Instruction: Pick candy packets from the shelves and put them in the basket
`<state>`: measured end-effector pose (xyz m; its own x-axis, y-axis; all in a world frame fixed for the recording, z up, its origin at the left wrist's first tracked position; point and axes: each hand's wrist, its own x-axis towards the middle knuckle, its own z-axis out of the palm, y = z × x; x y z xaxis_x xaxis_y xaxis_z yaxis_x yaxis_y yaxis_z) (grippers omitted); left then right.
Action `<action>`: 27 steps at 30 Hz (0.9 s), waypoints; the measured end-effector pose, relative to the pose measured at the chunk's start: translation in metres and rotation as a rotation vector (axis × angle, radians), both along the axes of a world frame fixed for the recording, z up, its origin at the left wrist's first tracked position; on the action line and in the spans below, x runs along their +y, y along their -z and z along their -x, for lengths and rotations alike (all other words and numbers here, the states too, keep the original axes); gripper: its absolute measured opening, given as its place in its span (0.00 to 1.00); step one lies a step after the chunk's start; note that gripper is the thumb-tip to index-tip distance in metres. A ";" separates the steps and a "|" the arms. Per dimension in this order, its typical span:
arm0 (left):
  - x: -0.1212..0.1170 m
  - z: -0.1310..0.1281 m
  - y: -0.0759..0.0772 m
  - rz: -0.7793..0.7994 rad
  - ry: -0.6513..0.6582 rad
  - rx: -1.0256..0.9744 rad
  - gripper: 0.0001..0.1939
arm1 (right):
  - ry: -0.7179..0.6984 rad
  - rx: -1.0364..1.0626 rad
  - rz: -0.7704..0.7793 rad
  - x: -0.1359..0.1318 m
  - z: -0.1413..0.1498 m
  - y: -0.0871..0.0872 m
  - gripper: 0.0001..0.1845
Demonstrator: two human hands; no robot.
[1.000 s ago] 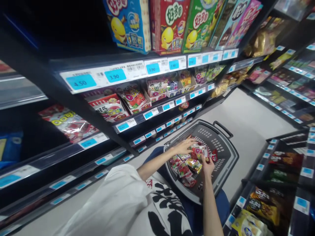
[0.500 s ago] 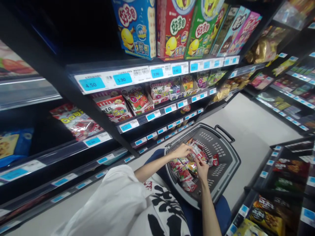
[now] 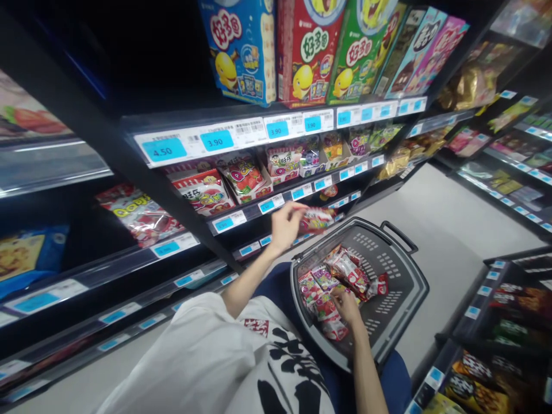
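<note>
Left hand [image 3: 286, 228] pinches pack [image 3: 318, 218] by left end, between shelf [image 3: 286, 194] and basket [image 3: 406, 261]; firm, light grip should avoid crushing. Right hand [image 3: 346, 306] over other packs [image 3: 350, 272], fingers [image 3: 338, 294] narrow, hold unclear.

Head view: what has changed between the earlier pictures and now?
The left hand has lifted a red-and-white plastic snack packet out of the grey plastic basket, up and left. The right hand has shifted slightly left, at the other glossy packets. The basket and the red cardboard box stay put.

left hand [image 3: 286, 227]: higher, pinching | right hand [image 3: 345, 303]: lower, curled
</note>
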<state>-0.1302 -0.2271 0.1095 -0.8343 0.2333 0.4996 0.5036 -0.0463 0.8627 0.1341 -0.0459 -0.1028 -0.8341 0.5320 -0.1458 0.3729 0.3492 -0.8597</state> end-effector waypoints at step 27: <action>-0.048 0.100 -0.064 -0.012 -0.944 0.182 0.16 | -0.254 -0.304 -0.223 0.006 -0.002 0.006 0.17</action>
